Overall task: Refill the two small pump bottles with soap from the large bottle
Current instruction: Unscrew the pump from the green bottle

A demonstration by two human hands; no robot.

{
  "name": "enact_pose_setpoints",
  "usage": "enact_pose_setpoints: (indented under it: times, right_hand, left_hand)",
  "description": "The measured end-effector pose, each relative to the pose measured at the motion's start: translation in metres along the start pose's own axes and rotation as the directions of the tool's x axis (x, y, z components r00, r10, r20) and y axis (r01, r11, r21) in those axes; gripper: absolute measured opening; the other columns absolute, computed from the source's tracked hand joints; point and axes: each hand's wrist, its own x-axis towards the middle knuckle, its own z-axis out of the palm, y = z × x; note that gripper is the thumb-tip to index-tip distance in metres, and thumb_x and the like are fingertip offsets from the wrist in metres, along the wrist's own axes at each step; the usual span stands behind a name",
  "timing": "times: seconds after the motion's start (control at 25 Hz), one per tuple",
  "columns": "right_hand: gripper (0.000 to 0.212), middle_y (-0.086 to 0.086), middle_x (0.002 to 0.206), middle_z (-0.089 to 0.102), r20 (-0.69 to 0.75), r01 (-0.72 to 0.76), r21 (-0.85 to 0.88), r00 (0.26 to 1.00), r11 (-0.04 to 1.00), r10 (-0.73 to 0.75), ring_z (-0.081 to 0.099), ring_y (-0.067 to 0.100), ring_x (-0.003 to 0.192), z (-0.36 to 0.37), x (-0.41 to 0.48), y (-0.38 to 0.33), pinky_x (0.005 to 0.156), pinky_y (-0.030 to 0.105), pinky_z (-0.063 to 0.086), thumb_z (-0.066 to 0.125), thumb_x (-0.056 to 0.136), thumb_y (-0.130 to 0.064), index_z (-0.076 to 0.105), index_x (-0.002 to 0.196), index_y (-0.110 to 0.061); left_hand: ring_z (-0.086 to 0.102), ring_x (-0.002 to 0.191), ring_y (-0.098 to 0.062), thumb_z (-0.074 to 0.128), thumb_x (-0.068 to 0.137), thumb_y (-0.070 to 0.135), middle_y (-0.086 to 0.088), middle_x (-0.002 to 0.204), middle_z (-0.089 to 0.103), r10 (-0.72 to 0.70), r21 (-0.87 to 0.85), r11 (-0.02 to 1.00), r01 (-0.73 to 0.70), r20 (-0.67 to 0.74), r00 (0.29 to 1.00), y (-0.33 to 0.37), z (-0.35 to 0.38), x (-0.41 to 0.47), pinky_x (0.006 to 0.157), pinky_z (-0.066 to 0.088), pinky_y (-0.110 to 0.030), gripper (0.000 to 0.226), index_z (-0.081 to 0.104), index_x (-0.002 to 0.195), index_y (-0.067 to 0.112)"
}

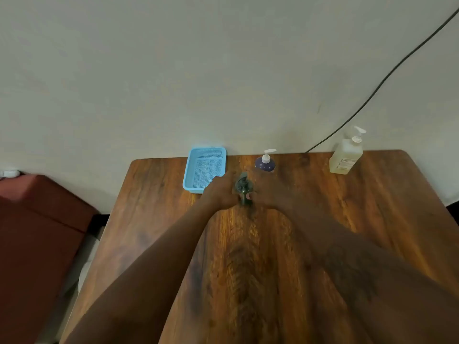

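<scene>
A small dark pump bottle (244,188) stands near the table's far middle, and both my hands are around it. My left hand (221,192) grips it from the left, and my right hand (269,193) closes on it from the right. Most of its body is hidden by my fingers; only the dark pump head shows. Just behind it stands a second small bottle (265,163), dark blue with a white pump. The large pale-yellow soap bottle (346,155) with a white pump stands at the far right, upright and untouched.
A light-blue mesh basket (204,168) sits at the far edge, left of my hands. The wooden table (248,256) meets a pale wall. A black cable (387,78) runs down the wall. A reddish-brown seat (37,219) is at left.
</scene>
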Motion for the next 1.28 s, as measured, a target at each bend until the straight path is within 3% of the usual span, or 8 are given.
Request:
enact_pose_setpoints:
  times: [0.16, 0.4, 0.6, 0.72, 0.88, 1.08, 1.2, 1.28]
  right_hand:
    - [0.056, 0.011, 0.148, 0.055, 0.050, 0.012, -0.063, 0.999, 0.998, -0.008, 0.055, 0.029, 0.133, 0.008, 0.015, 0.001, 0.112, 0.040, 0.046, 0.063, 0.100, -0.018, 0.042, 0.152, -0.012]
    - [0.020, 0.007, 0.113, 0.074, -0.133, 0.019, -0.066, 0.991, 0.998, -0.028, 0.068, 0.020, 0.093, 0.014, 0.023, 0.001, 0.085, 0.027, 0.054, 0.064, 0.100, -0.018, 0.068, 0.119, -0.014]
    - [0.024, 0.010, 0.118, 0.073, -0.118, 0.035, -0.098, 0.992, 0.995, -0.047, 0.070, 0.025, 0.103, 0.021, 0.015, 0.007, 0.096, 0.031, 0.055, 0.064, 0.100, -0.016, 0.069, 0.123, -0.009]
    - [0.051, 0.010, 0.135, 0.065, 0.012, 0.072, -0.129, 0.997, 0.989, -0.071, 0.064, 0.027, 0.123, 0.030, 0.009, 0.010, 0.109, 0.038, 0.049, 0.068, 0.098, -0.026, 0.053, 0.144, -0.012]
    - [0.061, 0.011, 0.134, 0.065, -0.145, 0.031, -0.078, 0.989, 0.996, -0.042, 0.063, 0.029, 0.121, 0.038, 0.007, 0.009, 0.106, 0.043, 0.052, 0.073, 0.093, -0.030, 0.050, 0.147, -0.014]
    - [0.029, 0.009, 0.108, 0.069, -0.278, 0.004, -0.008, 0.961, 1.000, -0.006, 0.067, 0.023, 0.094, 0.041, 0.004, 0.014, 0.087, 0.033, 0.058, 0.075, 0.091, -0.025, 0.060, 0.114, -0.015]
    - [0.011, 0.007, 0.089, 0.068, -0.329, 0.023, 0.034, 0.944, 0.999, -0.011, 0.064, 0.019, 0.079, 0.046, 0.006, 0.016, 0.078, 0.038, 0.063, 0.071, 0.093, -0.017, 0.060, 0.094, -0.017]
    - [0.015, 0.004, 0.085, 0.066, -0.346, 0.027, 0.055, 0.938, 0.998, -0.006, 0.063, 0.018, 0.077, 0.045, 0.006, 0.018, 0.076, 0.039, 0.063, 0.072, 0.090, -0.013, 0.058, 0.088, -0.020]
  left_hand:
    - [0.068, 0.101, -0.026, 0.078, 0.085, 0.023, -0.004, 0.109, 0.069, 0.019, -0.046, 0.999, -0.019, 0.001, 1.000, 0.001, 0.007, 0.004, 0.091, 0.059, -0.048, 0.071, 0.043, 0.147, 0.021]
    - [0.067, 0.109, -0.024, 0.079, 0.088, 0.021, -0.006, 0.116, 0.069, -0.007, -0.116, 0.993, 0.011, 0.029, 1.000, -0.009, 0.018, -0.001, 0.089, 0.052, -0.034, 0.069, 0.043, 0.147, 0.018]
    - [0.059, 0.111, -0.019, 0.075, 0.093, 0.017, -0.002, 0.118, 0.060, -0.017, -0.118, 0.993, 0.019, 0.018, 1.000, -0.004, 0.021, -0.020, 0.085, 0.041, -0.026, 0.068, 0.041, 0.151, 0.013]
    - [0.061, 0.123, -0.028, 0.075, 0.093, 0.017, -0.013, 0.133, 0.062, 0.006, -0.119, 0.993, -0.003, 0.024, 1.000, 0.004, 0.027, -0.028, 0.090, 0.041, -0.028, 0.069, 0.040, 0.152, 0.011]
    - [0.063, 0.117, -0.027, 0.077, 0.092, 0.026, -0.010, 0.133, 0.062, -0.001, -0.138, 0.990, 0.011, 0.072, 0.997, 0.003, 0.042, -0.022, 0.096, 0.051, -0.036, 0.070, 0.040, 0.151, 0.014]
    - [0.063, 0.100, -0.018, 0.081, 0.085, 0.028, -0.005, 0.120, 0.066, -0.047, -0.134, 0.989, 0.054, 0.061, 0.997, -0.003, 0.054, -0.012, 0.081, 0.052, -0.033, 0.067, 0.046, 0.141, 0.018]
    - [0.065, 0.102, -0.021, 0.082, 0.083, 0.024, -0.005, 0.118, 0.066, -0.063, -0.147, 0.987, 0.069, 0.049, 0.997, -0.005, 0.055, -0.007, 0.085, 0.056, -0.037, 0.066, 0.047, 0.139, 0.017]
    - [0.065, 0.107, -0.024, 0.082, 0.084, 0.022, -0.006, 0.120, 0.067, -0.063, -0.148, 0.987, 0.070, 0.053, 0.997, -0.005, 0.055, -0.007, 0.088, 0.055, -0.037, 0.073, 0.044, 0.145, 0.016]
